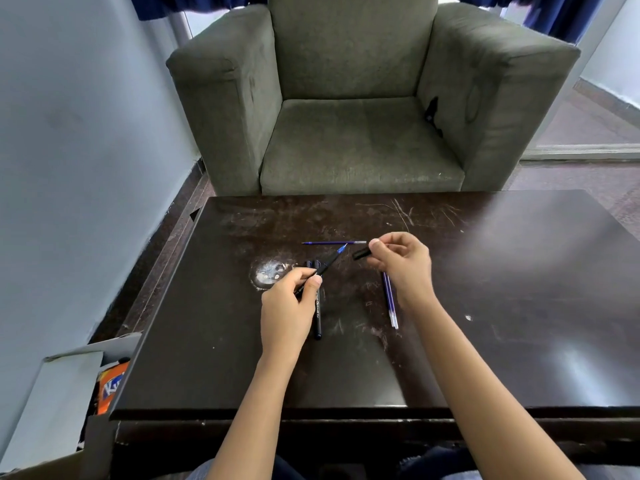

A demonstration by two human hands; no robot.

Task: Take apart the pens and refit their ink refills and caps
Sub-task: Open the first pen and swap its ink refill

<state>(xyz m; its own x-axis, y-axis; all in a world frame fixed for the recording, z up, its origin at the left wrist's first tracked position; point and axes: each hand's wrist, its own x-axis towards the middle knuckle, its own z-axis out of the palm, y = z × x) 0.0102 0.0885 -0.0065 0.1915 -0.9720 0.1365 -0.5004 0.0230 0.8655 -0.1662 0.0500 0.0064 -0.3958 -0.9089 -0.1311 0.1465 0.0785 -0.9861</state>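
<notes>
Dark scratched table [485, 306], loose refill [332, 242], black pen [317, 317], paired refills [390, 303]

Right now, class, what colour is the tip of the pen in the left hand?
Blue, on the black pen in the left hand, seen in the head view.

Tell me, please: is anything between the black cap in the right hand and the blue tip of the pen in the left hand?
Nothing visible is. The cap in the right hand points at the blue pen tip across a short open gap. The loose refill lies on the table just behind that gap, not in it.
</notes>
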